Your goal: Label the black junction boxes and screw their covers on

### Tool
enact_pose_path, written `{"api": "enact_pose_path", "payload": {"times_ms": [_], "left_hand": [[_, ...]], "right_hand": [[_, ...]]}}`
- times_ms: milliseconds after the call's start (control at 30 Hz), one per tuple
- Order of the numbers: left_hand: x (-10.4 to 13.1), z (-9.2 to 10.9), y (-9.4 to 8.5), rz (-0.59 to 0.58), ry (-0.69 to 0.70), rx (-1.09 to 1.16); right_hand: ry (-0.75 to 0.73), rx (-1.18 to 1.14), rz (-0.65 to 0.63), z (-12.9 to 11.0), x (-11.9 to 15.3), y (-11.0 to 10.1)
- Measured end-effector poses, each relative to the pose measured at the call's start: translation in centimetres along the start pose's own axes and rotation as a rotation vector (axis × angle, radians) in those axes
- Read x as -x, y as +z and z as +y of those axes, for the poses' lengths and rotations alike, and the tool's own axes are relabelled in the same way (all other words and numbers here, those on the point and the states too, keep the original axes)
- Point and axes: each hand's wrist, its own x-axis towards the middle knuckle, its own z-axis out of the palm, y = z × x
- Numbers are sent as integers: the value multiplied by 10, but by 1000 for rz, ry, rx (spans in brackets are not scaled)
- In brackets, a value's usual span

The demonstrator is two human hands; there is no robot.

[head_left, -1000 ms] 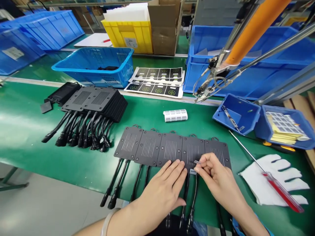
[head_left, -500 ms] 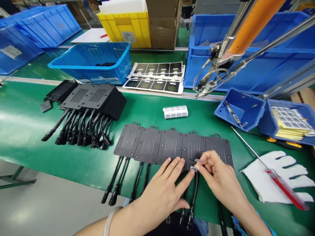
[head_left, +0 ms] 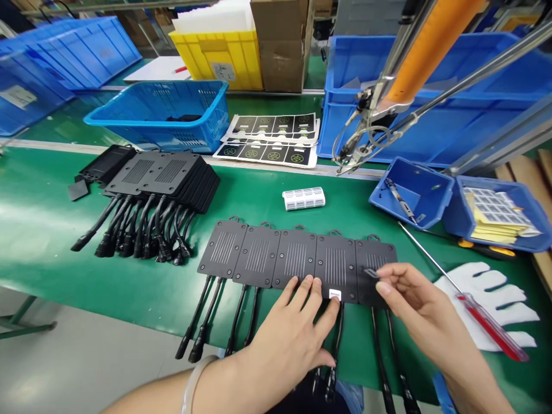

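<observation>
- Row of five black units (head_left: pixel 295 264): laid edge to edge on the green bench (head_left: pixel 248 195) before you, hanging loops on the far side, cables running toward you.
- Your left hand (head_left: pixel 293 330): palm down, fingers a little apart, tips on the near edges of the third and fourth units from the left — nothing gripped.
- White label (head_left: pixel 335 294): on the fourth unit's near edge, your left forefinger touching it.
- Your right hand (head_left: pixel 425 313): over the fifth unit, a small grey strip (head_left: pixel 371 273) at the fingertips; cannot tell whether they pinch it.
- Curled label sheet (head_left: pixel 303 199): on the far side of the row.
- Stacked black units (head_left: pixel 168 172): far left, cables pointing near.
- Right: red-handled screwdriver (head_left: pixel 491 329) lying across a white glove (head_left: pixel 473 286).
</observation>
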Motion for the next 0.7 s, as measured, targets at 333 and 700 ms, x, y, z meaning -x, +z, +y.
{"api": "enact_pose_path", "payload": {"times_ms": [333,700], "left_hand": [[-22,-1,-16,63,-21,-39],[-39,19,6,96,169,34]], "right_hand": [[262,127,-216,24,13,-30],[240,199,-218,27,10,-25]]}}
